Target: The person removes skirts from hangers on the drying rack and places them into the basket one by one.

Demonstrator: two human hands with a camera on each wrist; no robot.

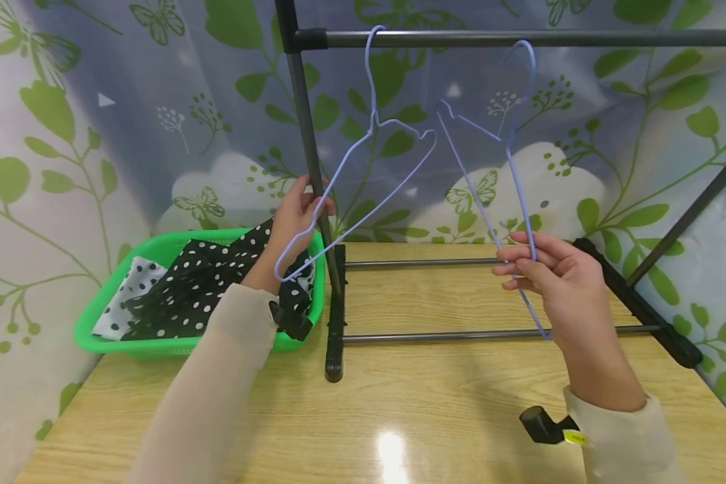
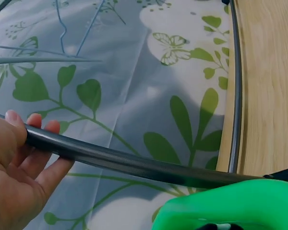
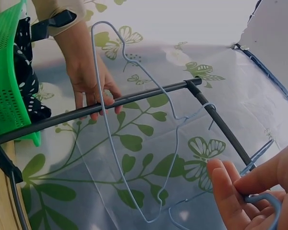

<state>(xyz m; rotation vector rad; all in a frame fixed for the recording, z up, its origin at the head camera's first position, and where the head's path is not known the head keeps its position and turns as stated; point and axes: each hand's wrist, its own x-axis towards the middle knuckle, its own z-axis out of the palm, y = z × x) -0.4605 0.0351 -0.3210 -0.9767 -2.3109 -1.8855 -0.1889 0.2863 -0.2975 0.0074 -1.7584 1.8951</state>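
Note:
My left hand (image 1: 302,208) grips the dark upright post (image 2: 110,155) of a clothes rack, thumb on one side and fingers on the other. A light blue hanger (image 1: 372,87) hangs by its hook from the top rail (image 1: 448,38), its lower corner crossing in front of that hand. On the right, my right hand (image 1: 556,275) pinches a second blue hanger (image 1: 516,168) between thumb and fingers at one arm. This hanger's hook overlaps the top rail in the head view. The right wrist view shows the first hanger (image 3: 108,129) large, between the two hands.
A green plastic basket (image 1: 91,329) with black and white polka-dot cloths (image 1: 193,289) stands left of the rack. The rack's black feet (image 1: 335,349) and lower bars (image 1: 460,335) rest over the wooden table (image 1: 314,423). Behind hangs a leaf-patterned curtain (image 1: 230,134).

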